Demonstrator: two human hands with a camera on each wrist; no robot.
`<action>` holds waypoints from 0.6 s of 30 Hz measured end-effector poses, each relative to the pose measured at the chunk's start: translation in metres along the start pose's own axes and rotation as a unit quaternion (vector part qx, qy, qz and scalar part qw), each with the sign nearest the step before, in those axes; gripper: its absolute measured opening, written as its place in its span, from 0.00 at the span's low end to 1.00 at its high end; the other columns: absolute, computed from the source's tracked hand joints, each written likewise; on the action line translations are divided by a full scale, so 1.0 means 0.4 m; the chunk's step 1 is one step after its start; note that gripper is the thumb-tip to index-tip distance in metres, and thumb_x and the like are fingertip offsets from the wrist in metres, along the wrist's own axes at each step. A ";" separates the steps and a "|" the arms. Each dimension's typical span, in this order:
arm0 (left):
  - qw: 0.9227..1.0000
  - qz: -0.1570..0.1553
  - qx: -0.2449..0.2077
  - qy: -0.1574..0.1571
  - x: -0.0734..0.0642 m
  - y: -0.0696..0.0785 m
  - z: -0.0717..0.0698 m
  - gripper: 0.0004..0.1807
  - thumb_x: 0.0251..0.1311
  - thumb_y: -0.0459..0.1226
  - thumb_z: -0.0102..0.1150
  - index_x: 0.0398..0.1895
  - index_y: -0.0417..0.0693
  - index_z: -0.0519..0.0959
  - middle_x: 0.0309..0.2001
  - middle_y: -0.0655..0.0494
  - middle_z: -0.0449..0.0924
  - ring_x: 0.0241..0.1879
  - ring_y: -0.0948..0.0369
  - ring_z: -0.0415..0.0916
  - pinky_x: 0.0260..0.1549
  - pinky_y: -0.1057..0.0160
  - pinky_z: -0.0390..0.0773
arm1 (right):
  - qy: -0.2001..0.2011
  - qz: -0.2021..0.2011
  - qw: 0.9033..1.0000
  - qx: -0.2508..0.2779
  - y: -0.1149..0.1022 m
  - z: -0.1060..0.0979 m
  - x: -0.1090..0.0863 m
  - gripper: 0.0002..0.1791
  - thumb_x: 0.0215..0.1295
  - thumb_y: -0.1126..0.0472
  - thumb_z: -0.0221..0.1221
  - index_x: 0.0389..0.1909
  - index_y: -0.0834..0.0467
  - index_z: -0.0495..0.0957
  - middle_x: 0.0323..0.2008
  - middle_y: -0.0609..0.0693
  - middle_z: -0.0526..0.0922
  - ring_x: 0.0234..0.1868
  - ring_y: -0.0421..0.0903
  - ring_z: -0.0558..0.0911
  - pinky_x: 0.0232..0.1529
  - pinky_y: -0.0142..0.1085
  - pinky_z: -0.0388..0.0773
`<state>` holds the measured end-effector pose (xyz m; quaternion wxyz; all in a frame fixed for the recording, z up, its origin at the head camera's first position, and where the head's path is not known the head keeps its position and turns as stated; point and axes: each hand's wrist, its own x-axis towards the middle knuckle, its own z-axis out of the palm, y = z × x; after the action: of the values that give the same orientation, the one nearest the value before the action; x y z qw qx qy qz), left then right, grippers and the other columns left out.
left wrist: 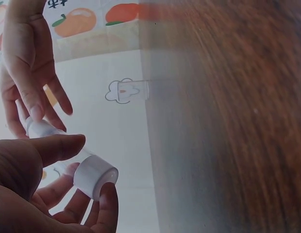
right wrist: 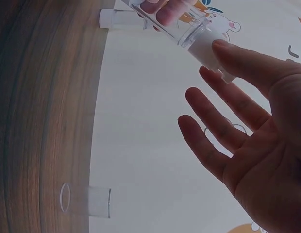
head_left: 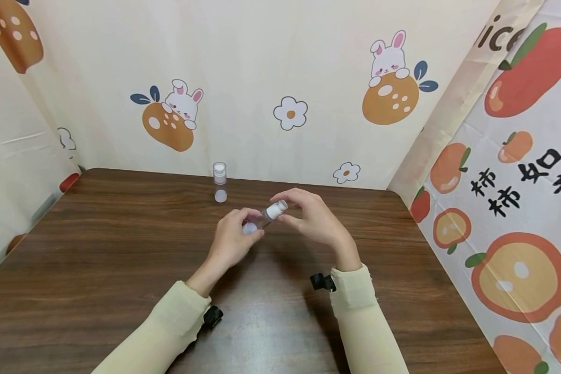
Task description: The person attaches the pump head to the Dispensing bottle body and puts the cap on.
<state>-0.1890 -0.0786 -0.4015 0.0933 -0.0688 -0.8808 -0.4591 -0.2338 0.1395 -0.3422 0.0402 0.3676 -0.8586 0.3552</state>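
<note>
A small clear pump bottle with a white pump collar and a white base is held tilted above the table. My left hand grips its lower part, fingers and thumb around the white base. At the other end, my right hand has its thumb and index finger at the white pump collar, its other fingers spread away. On the table beyond the right hand stands a clear cap, also visible in the left wrist view; the right hand hides it in the head view.
A second pump bottle, with its clear cap on, stands upright near the back edge of the brown wooden table. Behind the table hangs a printed curtain, and a fruit-patterned cloth lines the right side.
</note>
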 end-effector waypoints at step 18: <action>1.000 0.000 -0.006 -0.004 0.000 0.004 0.000 0.21 0.59 0.34 0.78 0.55 0.45 0.85 0.51 0.46 0.85 0.51 0.48 0.79 0.51 0.48 0.76 | -0.001 0.023 1.000 0.003 -0.003 0.006 0.003 0.12 0.70 0.62 0.71 0.52 0.53 0.85 0.46 0.41 0.87 0.49 0.40 0.83 0.60 0.46 0.81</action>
<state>-0.1885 -0.0776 -0.4002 0.0896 -0.0706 -0.8785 -0.4640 -0.2335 0.1367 -0.3430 0.0302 0.3480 -0.8657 0.3586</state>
